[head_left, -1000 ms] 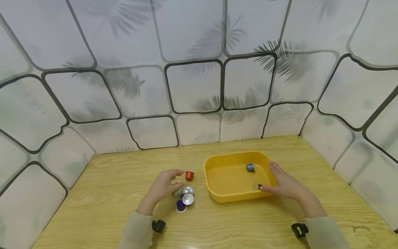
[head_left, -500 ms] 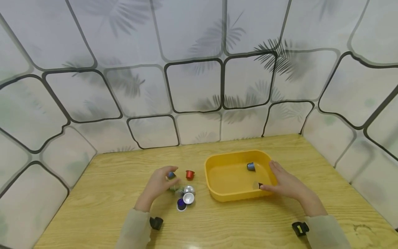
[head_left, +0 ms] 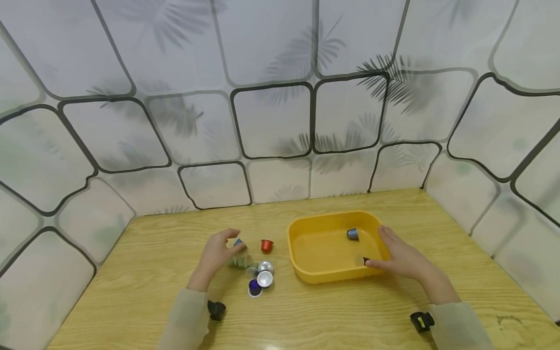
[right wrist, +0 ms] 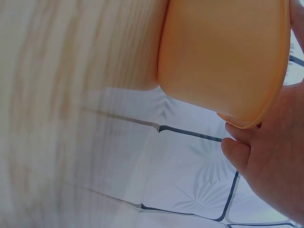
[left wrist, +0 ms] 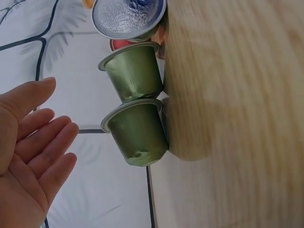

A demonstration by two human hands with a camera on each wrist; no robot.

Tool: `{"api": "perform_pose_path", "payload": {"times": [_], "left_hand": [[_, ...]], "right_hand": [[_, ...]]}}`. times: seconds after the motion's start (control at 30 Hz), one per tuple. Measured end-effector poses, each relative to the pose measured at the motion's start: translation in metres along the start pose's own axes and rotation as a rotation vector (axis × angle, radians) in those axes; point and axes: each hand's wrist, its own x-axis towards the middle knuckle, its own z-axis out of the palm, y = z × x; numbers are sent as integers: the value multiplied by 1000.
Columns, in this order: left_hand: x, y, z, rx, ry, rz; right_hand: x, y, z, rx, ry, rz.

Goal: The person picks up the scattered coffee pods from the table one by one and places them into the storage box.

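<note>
My left hand (head_left: pixel 215 253) hovers with thumb and fingers apart, beside a blue coffee capsule (head_left: pixel 238 242). In the left wrist view its palm and fingers hold nothing, and two green capsules (left wrist: pixel 137 135) stand out beside the fingertips. To the right of this hand lie a red capsule (head_left: pixel 267 246), silver-lidded capsules (head_left: pixel 264 279) and a dark purple one (head_left: pixel 255 288). My right hand (head_left: pixel 404 257) grips the right end of the yellow tray (head_left: pixel 315 278), thumb over its near rim. Inside the tray are a blue capsule (head_left: pixel 352 234) and a dark one (head_left: pixel 365 261) by the thumb tip.
The wooden table (head_left: pixel 166 243) reaches back to a patterned curtain (head_left: pixel 280 180) that also rises on the left and right. Black camera mounts (head_left: pixel 216 310) sit at both wrists, below the sleeves.
My left hand has drifted left and slightly away from me, uncovering the blue capsule and the green ones. My right hand and the tray have stayed in place.
</note>
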Motion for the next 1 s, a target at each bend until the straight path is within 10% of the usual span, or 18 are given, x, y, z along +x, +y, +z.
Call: {"api": "perform_pose_path", "payload": {"times": [1.0], "left_hand": [[13,-16,4,39,-194,-220]], "right_hand": [[-1,-2,1,-4,1,2]]}}
